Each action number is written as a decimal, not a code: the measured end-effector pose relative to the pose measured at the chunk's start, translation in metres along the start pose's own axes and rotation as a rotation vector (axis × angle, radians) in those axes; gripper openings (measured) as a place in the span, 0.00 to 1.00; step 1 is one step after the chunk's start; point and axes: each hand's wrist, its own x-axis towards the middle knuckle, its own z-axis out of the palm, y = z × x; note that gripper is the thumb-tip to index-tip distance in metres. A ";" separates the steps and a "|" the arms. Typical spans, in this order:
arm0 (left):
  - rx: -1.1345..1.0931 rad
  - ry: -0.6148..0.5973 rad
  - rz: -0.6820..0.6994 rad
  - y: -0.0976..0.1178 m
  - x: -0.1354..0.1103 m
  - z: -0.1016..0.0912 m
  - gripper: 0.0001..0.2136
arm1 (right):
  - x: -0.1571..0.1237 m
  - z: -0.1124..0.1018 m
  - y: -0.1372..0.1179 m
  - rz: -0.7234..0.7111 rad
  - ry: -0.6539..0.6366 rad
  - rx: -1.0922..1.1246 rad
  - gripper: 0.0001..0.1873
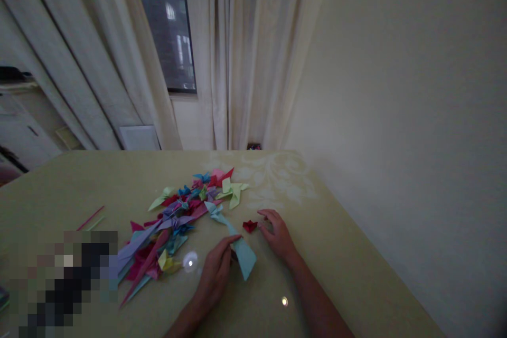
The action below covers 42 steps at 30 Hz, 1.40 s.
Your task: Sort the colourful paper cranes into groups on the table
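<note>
The left hand [216, 270] pinches the pale-blue folded paper [245, 259] toward the desk's [352, 269] right edge; a light grip should spare creases. The right hand [278, 236], fingers parted, nears the red paper [250, 226] (contact unclear).

We're standing in what is looking very much like a home, probably a living or dining room. Long, pale curtains [273, 53] are hanging in soft folds, and between them a tall window [158, 16] is showing dark glass with bright patches glinting in it. Over on the left, a white cabinet [34, 116] is standing by the drapes, a dark object [11, 73] sitting on top. And here's the table [99, 179], its glossy top catching spots of light, a floral pattern [273, 174] decorating the far corner. Colourful folded papers [178, 222] are lying across it, adding a homely touch, while a plain, pale wall [415, 90] is closing off the right.
</note>
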 end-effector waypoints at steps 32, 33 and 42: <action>0.220 -0.190 0.115 -0.006 -0.008 0.009 0.23 | -0.053 -0.012 -0.096 0.196 -0.001 0.169 0.18; 0.262 -0.191 0.146 -0.006 -0.009 0.010 0.23 | -0.061 -0.014 -0.091 0.242 0.028 0.171 0.18; 0.609 0.257 0.261 0.000 0.040 -0.026 0.15 | -0.143 -0.027 -0.057 0.526 -0.148 0.041 0.18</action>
